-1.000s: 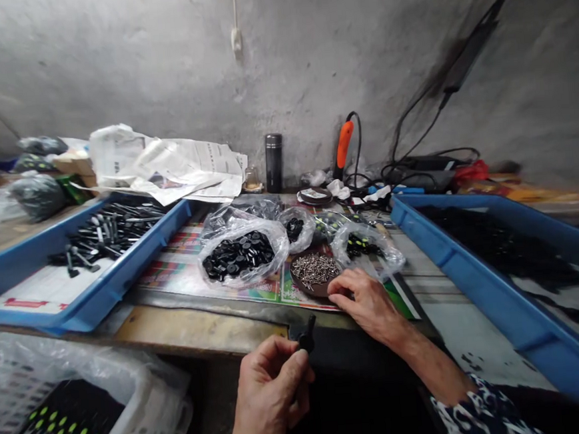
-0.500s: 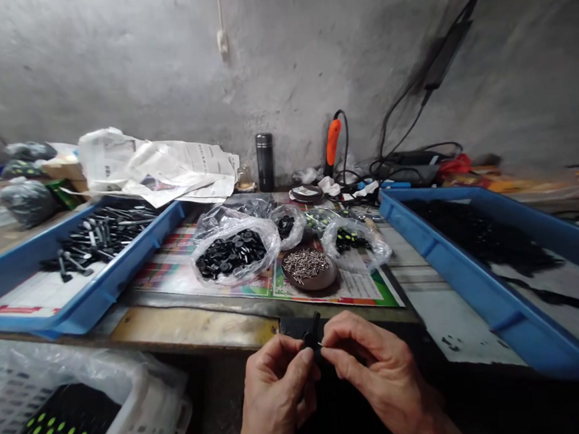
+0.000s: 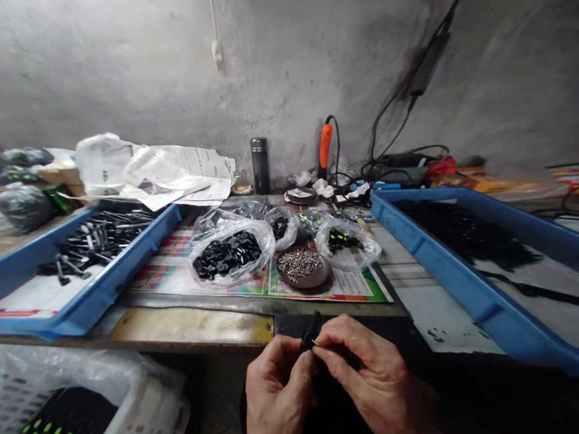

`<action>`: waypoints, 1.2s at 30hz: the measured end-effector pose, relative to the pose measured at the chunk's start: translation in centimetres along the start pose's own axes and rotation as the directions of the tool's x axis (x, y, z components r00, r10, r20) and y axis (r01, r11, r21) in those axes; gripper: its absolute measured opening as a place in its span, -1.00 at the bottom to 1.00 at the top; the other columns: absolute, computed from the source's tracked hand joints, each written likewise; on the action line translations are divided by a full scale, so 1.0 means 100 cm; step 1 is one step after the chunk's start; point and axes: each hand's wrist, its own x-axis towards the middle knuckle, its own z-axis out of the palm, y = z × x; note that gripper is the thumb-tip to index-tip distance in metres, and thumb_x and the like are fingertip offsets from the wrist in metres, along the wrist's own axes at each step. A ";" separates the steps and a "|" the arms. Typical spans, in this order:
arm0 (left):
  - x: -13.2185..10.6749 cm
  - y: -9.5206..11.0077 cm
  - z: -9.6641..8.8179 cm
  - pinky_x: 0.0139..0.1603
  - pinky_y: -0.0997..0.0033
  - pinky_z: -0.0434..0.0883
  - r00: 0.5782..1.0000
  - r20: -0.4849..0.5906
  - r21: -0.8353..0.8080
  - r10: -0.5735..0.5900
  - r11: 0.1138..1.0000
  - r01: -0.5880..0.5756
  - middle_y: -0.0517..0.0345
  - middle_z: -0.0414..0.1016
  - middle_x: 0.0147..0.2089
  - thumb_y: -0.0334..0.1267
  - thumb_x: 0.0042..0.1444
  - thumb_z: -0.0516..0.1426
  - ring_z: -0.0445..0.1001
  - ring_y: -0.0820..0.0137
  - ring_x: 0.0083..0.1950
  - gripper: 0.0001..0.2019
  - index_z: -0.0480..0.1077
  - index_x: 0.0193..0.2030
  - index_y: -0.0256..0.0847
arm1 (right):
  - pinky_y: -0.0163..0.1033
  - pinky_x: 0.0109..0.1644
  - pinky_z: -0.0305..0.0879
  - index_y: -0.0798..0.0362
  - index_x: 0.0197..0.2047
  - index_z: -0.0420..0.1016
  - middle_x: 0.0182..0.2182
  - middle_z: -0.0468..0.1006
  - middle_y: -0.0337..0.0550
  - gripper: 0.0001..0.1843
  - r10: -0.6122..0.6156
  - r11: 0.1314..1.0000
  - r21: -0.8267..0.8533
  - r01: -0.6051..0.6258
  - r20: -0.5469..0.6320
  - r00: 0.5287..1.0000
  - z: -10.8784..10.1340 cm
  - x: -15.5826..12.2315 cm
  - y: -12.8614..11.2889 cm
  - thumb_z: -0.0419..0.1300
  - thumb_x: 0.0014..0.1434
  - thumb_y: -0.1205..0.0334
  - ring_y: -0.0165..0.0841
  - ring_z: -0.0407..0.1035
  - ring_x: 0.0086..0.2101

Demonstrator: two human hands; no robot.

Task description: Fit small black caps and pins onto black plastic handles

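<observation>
My left hand (image 3: 276,395) pinches a small black plastic part (image 3: 311,334) at the near edge of the bench. My right hand (image 3: 370,378) meets it from the right, thumb and forefinger pinched on a tiny metal screw (image 3: 314,343) held against the part. Just beyond the hands stands a brown dish of small screws (image 3: 302,267). To its left lies a clear bag of black round pieces (image 3: 228,252), and to its right a bag of black and green pieces (image 3: 344,241).
A blue tray (image 3: 83,301) of black rod-shaped parts is at left, another blue tray (image 3: 451,270) of black parts at right. A white basket (image 3: 149,415) holding green-tipped black parts sits at lower left. An orange-handled tool (image 3: 325,146), a flask (image 3: 259,156), cables and newspaper line the wall.
My right hand left the screw dish and came back to the black part, now pinching a screw against it. The view has shifted slightly right.
</observation>
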 end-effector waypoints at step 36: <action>-0.002 -0.008 0.004 -0.68 0.67 0.13 0.998 0.068 -0.002 -0.005 1.000 0.005 0.22 0.41 -0.59 0.12 -0.05 0.39 0.18 0.62 -0.65 -0.53 0.42 -0.43 -0.28 | -0.46 -0.61 0.08 0.12 -0.40 0.36 -0.56 0.27 -0.31 -0.59 0.555 0.742 0.374 -0.556 0.122 0.823 0.019 -0.017 0.010 0.27 0.21 -0.08 -0.51 0.10 -0.61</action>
